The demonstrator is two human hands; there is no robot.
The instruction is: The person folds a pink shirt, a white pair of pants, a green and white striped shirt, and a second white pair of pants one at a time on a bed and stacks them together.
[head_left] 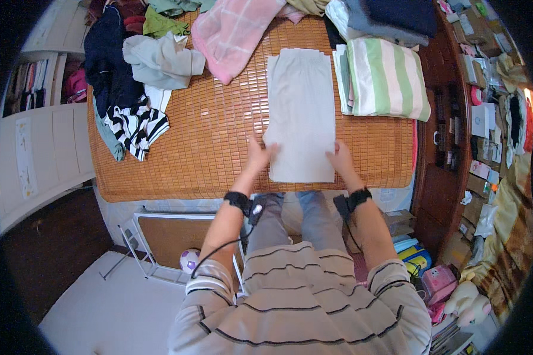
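A pair of pale grey trousers (301,112), folded lengthwise into a long flat strip, lies in front of me on the bed's woven bamboo mat (219,142). My left hand (259,155) is at the strip's left edge, its fingers spread and slightly blurred over the cloth. At the right edge, my right hand (342,160) touches the fabric with thumb and fingers apart. Neither hand visibly grips the cloth. Both wrists wear black straps with small devices and cables.
Right of the trousers sits a folded green-and-white striped cloth (388,80), with dark folded clothes (397,21) beyond. A pink checked blanket (237,35) lies at the far side. Loose clothes, including a black-and-white striped garment (137,127), are heaped left. A white-framed folding item (177,236) stands below the bed.
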